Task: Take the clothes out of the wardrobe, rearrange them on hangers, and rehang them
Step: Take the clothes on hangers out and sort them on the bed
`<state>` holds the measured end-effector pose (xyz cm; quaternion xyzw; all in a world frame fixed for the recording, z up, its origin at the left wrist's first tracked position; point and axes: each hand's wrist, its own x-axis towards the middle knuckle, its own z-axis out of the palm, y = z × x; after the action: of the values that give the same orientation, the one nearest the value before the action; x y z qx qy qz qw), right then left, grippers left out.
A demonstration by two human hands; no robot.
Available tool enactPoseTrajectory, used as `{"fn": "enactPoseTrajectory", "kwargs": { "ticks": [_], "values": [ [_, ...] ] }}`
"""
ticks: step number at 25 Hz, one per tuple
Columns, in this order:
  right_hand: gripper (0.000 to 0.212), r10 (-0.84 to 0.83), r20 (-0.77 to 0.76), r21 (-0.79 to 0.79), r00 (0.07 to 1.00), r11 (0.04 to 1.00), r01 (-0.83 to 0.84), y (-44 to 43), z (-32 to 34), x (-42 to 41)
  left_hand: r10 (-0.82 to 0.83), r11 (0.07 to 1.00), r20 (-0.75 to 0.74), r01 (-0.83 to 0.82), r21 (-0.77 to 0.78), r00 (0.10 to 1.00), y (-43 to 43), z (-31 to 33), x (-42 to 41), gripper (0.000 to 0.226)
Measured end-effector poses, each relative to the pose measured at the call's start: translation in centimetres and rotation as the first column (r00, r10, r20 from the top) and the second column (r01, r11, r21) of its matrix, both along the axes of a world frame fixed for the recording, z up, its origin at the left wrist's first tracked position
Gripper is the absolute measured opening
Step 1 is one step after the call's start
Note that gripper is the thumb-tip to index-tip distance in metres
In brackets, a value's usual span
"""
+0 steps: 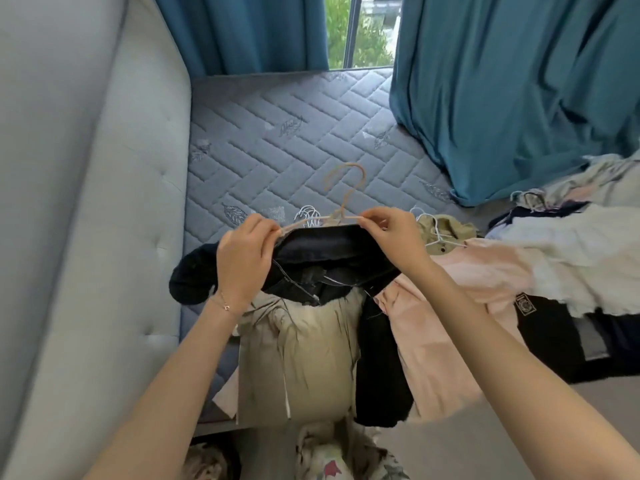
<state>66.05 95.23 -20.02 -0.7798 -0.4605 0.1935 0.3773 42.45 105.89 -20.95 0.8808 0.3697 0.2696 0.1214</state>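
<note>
A bare quilted mattress (294, 133) fills the middle of the frame, with a padded pale grey headboard (86, 202) standing along its left side and a window (360, 29) at the top centre. Teal curtains (519, 98) hang on both sides of the window, and the right one spills down onto the upper right of the mattress. Clothes lie heaped across the right and lower part of the bed. A white garment (571, 251) lies at the right edge above a black garment (554, 341) with a small patch. A pale pink garment (433, 323) spreads out under the right forearm, and an olive garment (446, 226) on a white hanger (433, 233) lies just behind the right hand. More white hanger hooks (308, 213) poke up behind the held item. In the centre, above this pile, the pink hanger (341, 213) is held level with its hook pointing up the frame. A dark garment (322, 247) is draped over it and hangs down onto a khaki garment (304, 358) below. The left hand (242, 261), a thin bracelet (225, 304) at its wrist, pinches the hanger's left arm at the garment's edge. The right hand (391, 233) pinches the hanger's right arm with its fingertips. Floral fabric (329, 459) shows at the bottom centre.
</note>
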Motion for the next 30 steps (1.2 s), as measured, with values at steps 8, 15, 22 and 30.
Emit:
{"fn": "enactPoseTrajectory", "kwargs": {
  "ticks": [8, 15, 22, 30],
  "values": [
    [0.007, -0.232, -0.082, 0.261, 0.969, 0.934, 0.245, -5.4, 10.4, -2.7, -0.114, 0.991, 0.159, 0.124, -0.058, 0.981, -1.3, 9.7, 0.5, 0.012],
    [0.003, -0.332, -0.073, 0.334, 0.941, 0.881, 0.337, -15.2, 13.8, 4.8, -0.210, 0.967, 0.213, 0.234, -0.096, 0.954, -9.1, 11.7, 9.5, 0.014],
    [0.005, -0.401, -0.018, 0.324, 0.916, 0.864, 0.385, -27.6, 12.8, 16.5, -0.273, 0.950, 0.206, 0.297, -0.098, 0.940, -20.1, 11.0, 22.5, 0.012],
    [0.011, -0.433, 0.023, 0.260, 0.901, 0.873, 0.413, -40.4, 11.3, 29.9, -0.282, 0.934, 0.201, 0.316, -0.168, 0.938, -33.2, 8.4, 36.5, 0.012]
  ]
}}
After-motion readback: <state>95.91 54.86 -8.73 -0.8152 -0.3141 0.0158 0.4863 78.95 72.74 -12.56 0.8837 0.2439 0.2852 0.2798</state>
